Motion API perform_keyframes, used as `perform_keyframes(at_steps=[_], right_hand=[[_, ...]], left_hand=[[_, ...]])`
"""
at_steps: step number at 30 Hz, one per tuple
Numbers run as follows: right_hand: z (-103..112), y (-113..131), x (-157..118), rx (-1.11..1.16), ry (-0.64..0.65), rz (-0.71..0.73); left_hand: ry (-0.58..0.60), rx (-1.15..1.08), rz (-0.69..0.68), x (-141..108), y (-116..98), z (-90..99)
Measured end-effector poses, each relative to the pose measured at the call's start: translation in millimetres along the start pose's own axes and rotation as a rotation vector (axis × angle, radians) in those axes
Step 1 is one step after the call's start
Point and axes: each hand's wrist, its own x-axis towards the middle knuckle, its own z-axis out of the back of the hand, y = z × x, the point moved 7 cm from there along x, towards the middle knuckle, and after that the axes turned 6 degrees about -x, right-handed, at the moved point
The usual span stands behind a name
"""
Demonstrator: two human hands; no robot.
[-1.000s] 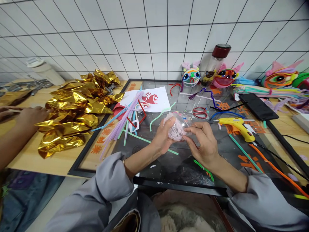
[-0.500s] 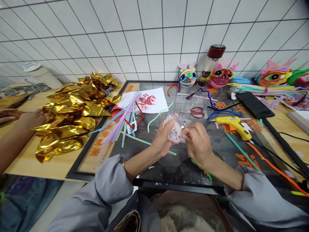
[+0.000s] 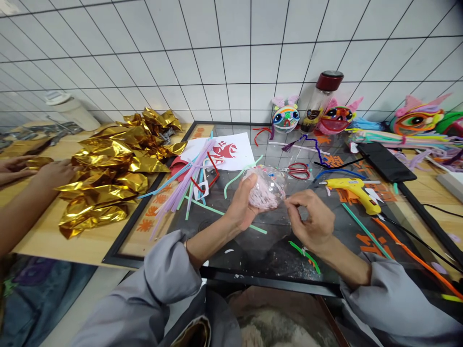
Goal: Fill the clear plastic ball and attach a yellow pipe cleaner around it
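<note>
A clear plastic ball (image 3: 266, 189), partly covered in pale pink fuzzy strips, rests in my left hand (image 3: 241, 206), thumb on top and fingers beneath. Bits of bright colour show through its transparent part. My right hand (image 3: 311, 219) is just right of the ball, thumb and forefinger pinched together; what lies between them is too small to name. Behind the ball lie red-handled scissors (image 3: 299, 171). A yellow glue gun (image 3: 358, 193) lies beyond my right hand, and a green pipe cleaner piece (image 3: 306, 257) is below it.
Gold foil (image 3: 112, 166) is heaped on the left, beside a co-worker's hand (image 3: 54, 177). Pipe cleaners (image 3: 191, 180) lie near a paper with a red print (image 3: 226, 150). Decorated balls (image 3: 285, 118), a bottle (image 3: 318, 103) and a black phone (image 3: 386, 161) are at the back.
My right hand has drawn away to the right from the ball, its fingers still pinched. My left hand keeps its hold. The view has shifted slightly.
</note>
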Motion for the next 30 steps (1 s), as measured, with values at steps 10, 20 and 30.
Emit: perform_keyframes(at_steps=[10,20,30], right_hand=[[6,-43,-2,0.011,-0.030,-0.280],[-35,-56,-17,0.779,0.450,-0.619],[-34,-46,-20,0.780,0.436,-0.663]], left_hand=[[-0.001,0.128,-0.169,2,-5,8.0],[0.262,0.613,-0.448,-11,-16,-9.4],[0.315,0.697,-0.457,-15,-16,-13.8]])
